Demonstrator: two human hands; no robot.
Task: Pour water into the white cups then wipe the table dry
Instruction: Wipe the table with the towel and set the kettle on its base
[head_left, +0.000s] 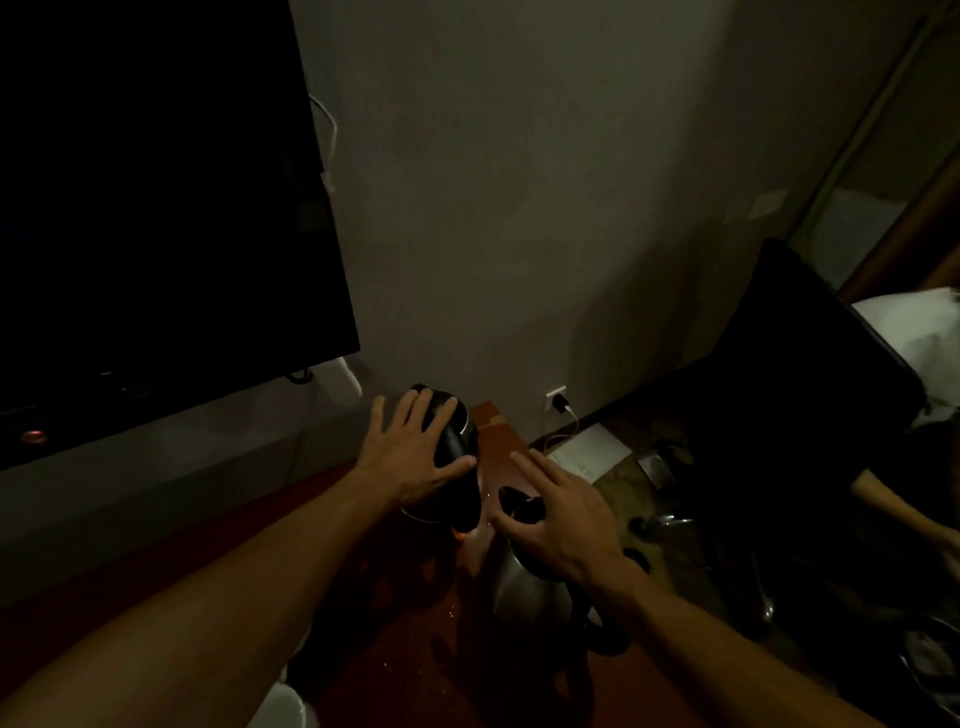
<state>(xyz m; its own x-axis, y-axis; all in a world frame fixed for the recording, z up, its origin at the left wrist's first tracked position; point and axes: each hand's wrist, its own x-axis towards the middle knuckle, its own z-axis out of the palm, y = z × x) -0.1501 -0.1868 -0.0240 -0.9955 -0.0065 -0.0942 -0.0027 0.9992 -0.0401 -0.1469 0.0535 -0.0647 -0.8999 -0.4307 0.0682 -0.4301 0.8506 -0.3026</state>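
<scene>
The room is dim. My left hand (410, 457) rests with spread fingers on top of a black kettle (460, 493) that stands at the far end of the reddish wooden table (415, 654). My right hand (561, 525) lies with spread fingers over the black lid of a steel kettle (524, 587) near the table's right edge. Small water drops glint on the wood between the kettles. A white thing (280, 706), possibly a cup, shows at the bottom edge, mostly hidden by my left forearm.
A dark television (156, 208) hangs on the wall at the left. A black chair (810, 389) stands to the right of the table. A wall socket (556, 399) with a plugged cable and a white paper (592, 449) on the floor lie behind.
</scene>
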